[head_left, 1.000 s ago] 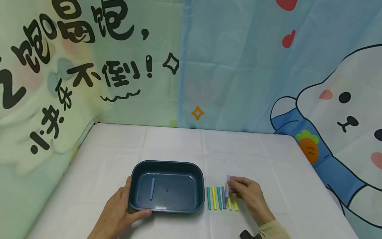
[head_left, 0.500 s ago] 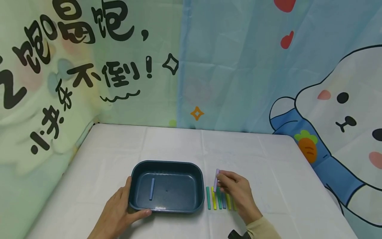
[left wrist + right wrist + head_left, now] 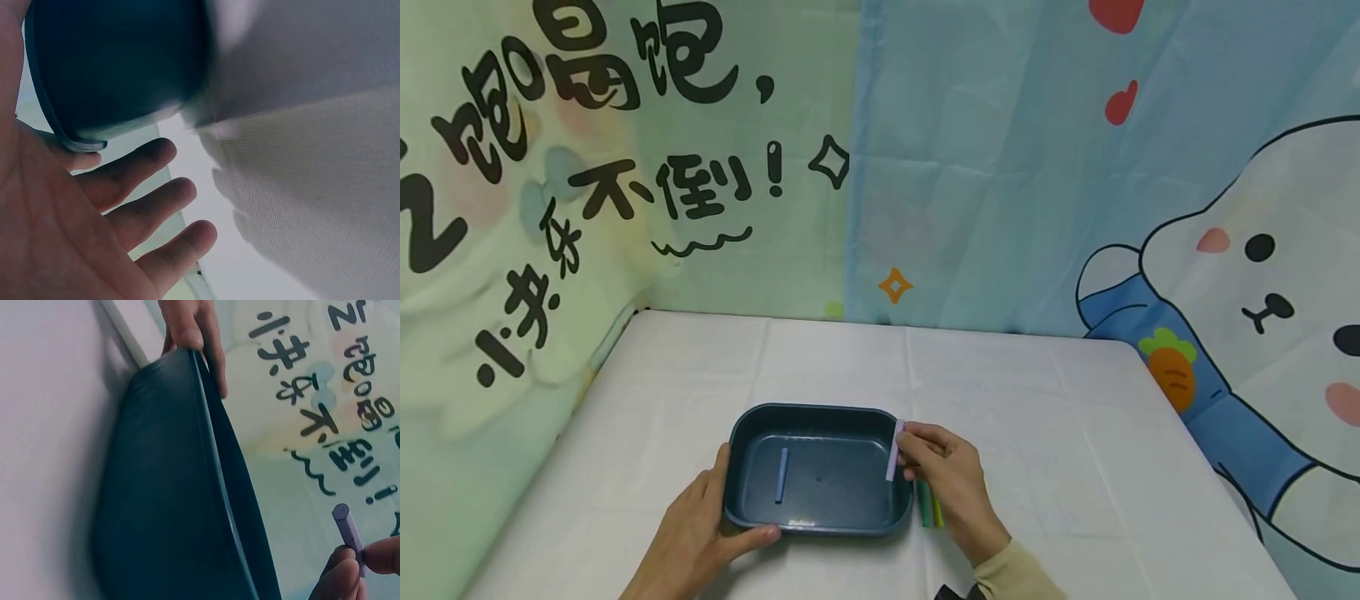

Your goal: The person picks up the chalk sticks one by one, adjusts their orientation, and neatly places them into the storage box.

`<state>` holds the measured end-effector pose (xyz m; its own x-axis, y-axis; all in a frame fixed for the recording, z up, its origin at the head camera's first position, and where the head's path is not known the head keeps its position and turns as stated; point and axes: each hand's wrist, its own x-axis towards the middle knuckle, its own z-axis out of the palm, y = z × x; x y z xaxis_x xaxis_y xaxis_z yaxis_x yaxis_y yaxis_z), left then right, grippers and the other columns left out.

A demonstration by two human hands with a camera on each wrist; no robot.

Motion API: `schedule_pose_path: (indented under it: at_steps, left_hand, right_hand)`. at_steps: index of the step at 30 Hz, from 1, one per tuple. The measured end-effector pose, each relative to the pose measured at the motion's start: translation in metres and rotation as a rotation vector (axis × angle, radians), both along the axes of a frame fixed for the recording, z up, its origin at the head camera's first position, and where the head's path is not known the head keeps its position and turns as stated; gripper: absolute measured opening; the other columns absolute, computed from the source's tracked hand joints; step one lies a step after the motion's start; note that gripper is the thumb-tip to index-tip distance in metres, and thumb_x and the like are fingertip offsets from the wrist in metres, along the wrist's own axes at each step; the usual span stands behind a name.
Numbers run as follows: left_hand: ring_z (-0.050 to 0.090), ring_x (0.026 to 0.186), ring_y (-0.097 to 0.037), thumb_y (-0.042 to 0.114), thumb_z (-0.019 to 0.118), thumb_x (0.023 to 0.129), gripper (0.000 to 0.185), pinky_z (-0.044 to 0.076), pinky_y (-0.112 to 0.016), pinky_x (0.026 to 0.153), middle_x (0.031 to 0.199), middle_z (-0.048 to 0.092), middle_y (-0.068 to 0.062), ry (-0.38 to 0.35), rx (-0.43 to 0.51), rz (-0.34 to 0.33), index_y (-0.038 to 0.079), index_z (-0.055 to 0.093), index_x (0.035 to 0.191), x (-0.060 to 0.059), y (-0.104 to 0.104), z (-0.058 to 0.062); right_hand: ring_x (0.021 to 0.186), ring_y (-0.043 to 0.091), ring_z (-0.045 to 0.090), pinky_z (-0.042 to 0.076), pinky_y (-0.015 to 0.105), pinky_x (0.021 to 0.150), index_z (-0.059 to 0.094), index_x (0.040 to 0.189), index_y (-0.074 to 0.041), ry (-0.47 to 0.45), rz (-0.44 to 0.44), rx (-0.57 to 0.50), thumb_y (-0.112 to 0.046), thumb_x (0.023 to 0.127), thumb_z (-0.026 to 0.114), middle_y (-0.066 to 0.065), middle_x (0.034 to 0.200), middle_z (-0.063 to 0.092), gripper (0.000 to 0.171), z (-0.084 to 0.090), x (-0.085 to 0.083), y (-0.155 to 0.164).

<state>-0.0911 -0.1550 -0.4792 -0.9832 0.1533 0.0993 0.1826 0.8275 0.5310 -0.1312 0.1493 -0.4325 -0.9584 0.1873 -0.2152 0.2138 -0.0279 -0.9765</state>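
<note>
A dark blue tray (image 3: 808, 409) sits on the white tablecloth with one blue stick (image 3: 782, 475) lying in its left half. My left hand (image 3: 703, 521) grips the tray's front left corner, thumb along the front rim. In the left wrist view its other fingers (image 3: 134, 172) lie loosely beside the tray's outer wall (image 3: 119, 62). My right hand (image 3: 940, 475) pinches a lilac stick (image 3: 893, 450) upright just above the tray's right rim. The right wrist view shows that lilac stick (image 3: 349, 530) between my fingertips (image 3: 340, 578), above the tray (image 3: 175, 506).
A green stick (image 3: 925, 508) and a yellow stick (image 3: 937, 512) peek out under my right hand, right of the tray; the rest of that row is hidden. Printed curtains (image 3: 1000, 167) close off the back and left of the table (image 3: 1037, 392).
My right hand has lifted the lilac stick from the row of sticks and carried it left to the tray's right rim. The left hand and tray have stayed put.
</note>
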Motion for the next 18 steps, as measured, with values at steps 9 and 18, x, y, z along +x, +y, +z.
schedule_pose_path:
  at_steps: [9, 18]
  left_hand:
    - [0.058, 0.108, -0.028, 0.076, 0.075, 0.071, 0.128, 0.05, -0.049, 0.093, 0.125, 0.059, -0.02, -0.011, -0.001, 0.005, -0.004, 0.024, 0.158, 0.0, 0.0, 0.0]
    - [0.058, 0.107, -0.027, 0.075, 0.075, 0.071, 0.128, 0.05, -0.048, 0.094, 0.126, 0.06, -0.02, -0.025, 0.012, 0.004, -0.002, 0.023, 0.159, 0.0, 0.0, 0.0]
  right_hand:
    - [0.075, 0.016, 0.067, 0.056, 0.025, 0.065, 0.068, 0.117, 0.006, 0.05, 0.063, -0.024, -0.015, 0.091, 0.077, 0.009, 0.09, 0.073, 0.035, 0.0, -0.003, -0.022]
    - [0.077, 0.016, 0.067, 0.056, 0.025, 0.064, 0.068, 0.117, 0.005, 0.025, 0.112, -0.034, -0.018, 0.09, 0.077, 0.01, 0.093, 0.073, 0.037, -0.005, -0.006, -0.041]
